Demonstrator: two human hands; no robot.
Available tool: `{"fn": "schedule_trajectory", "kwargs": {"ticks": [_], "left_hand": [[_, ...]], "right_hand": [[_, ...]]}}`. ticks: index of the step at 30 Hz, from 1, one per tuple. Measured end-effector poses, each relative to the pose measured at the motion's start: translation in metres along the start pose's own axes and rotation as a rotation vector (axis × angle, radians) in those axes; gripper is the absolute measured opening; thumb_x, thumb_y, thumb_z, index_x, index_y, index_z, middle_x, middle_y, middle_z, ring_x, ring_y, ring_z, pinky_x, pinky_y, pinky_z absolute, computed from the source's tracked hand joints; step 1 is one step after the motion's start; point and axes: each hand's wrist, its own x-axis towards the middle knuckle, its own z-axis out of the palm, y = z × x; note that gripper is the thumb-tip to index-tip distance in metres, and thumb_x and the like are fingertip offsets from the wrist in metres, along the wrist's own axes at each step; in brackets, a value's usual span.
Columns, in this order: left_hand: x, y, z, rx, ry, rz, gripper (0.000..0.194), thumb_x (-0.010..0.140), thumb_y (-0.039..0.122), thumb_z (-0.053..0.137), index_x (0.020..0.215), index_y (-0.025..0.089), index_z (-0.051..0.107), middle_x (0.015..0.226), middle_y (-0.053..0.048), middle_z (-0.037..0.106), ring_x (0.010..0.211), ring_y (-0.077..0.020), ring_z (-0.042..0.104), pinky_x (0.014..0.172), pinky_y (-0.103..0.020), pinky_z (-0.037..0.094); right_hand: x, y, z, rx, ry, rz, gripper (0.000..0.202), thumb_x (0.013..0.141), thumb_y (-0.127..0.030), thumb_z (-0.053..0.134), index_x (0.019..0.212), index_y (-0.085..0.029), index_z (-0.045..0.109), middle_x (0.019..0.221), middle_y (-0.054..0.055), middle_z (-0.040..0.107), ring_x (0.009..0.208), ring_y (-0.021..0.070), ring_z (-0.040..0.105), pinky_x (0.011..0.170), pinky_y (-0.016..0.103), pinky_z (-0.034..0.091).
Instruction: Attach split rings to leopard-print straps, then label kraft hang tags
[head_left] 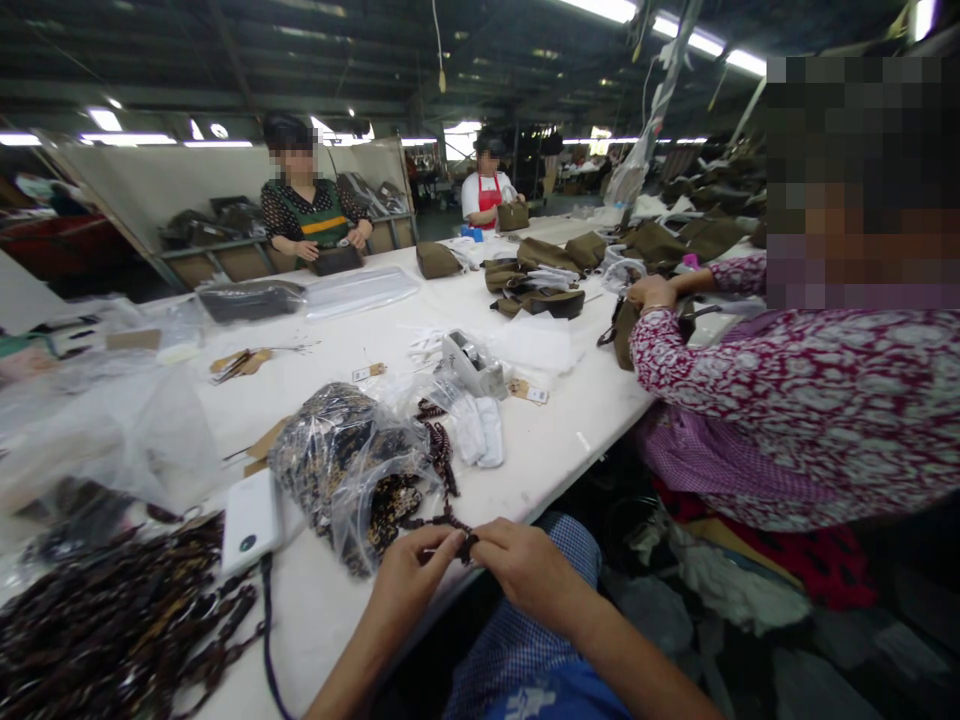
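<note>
Both of my hands are at the table's front edge, fingers pinched close together on a dark brown braided strap (442, 450). My left hand (411, 572) grips it between thumb and fingers, and my right hand (531, 572) holds it just to the right. From my fingers the strap runs up over the table to a black-and-gold patterned bag (315, 455) in clear plastic. The bag lies on its side just beyond my left hand. The exact part pinched is small and partly covered by my fingers.
A white power bank (250, 520) with a black cable lies left of the bag, beside a heap of dark braided straps (112, 620). A grey-white device (474, 365) and paper tags (529, 391) lie beyond. A co-worker's sleeve (675, 350) is at right; two people work across the table.
</note>
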Motion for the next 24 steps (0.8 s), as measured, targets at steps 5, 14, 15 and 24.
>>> {"fn": "schedule_trajectory", "kwargs": {"ticks": [5,14,15,24], "left_hand": [[0.003,-0.001,0.003,-0.085,-0.005,-0.030,0.030,0.085,0.041,0.061,0.086,0.017,0.078,0.090,-0.008,0.078,0.089,-0.0249,0.069,0.079,-0.030,0.052],[0.004,-0.001,0.008,-0.217,0.020,-0.052,0.028,0.080,0.041,0.068,0.083,0.015,0.077,0.084,-0.007,0.076,0.082,-0.0225,0.068,0.076,-0.029,0.052],[0.004,0.000,0.008,-0.251,0.046,-0.058,0.028,0.079,0.042,0.069,0.083,0.015,0.076,0.084,-0.007,0.076,0.081,-0.0222,0.067,0.076,-0.029,0.053],[0.000,0.005,-0.005,-0.346,0.293,-0.069,0.029,0.078,0.045,0.071,0.089,0.018,0.073,0.097,-0.006,0.074,0.097,-0.0223,0.065,0.091,-0.030,0.048]], "right_hand": [[-0.001,0.000,0.001,-0.021,-0.002,-0.008,0.012,0.094,-0.012,0.054,0.096,-0.020,0.062,0.096,0.003,0.066,0.090,0.0184,0.058,0.076,0.026,0.042],[-0.002,-0.003,-0.001,0.122,0.014,0.008,0.017,0.093,-0.009,0.053,0.098,-0.019,0.067,0.100,0.006,0.069,0.092,0.0197,0.061,0.081,0.028,0.047],[-0.002,-0.004,-0.001,0.190,0.044,0.023,0.018,0.093,-0.010,0.053,0.098,-0.019,0.068,0.103,0.006,0.069,0.096,0.0197,0.062,0.084,0.028,0.047],[0.001,-0.002,-0.009,0.968,0.305,0.477,0.021,0.091,-0.035,0.061,0.083,-0.020,0.073,0.102,0.006,0.071,0.094,0.0197,0.067,0.079,0.029,0.052]]}}
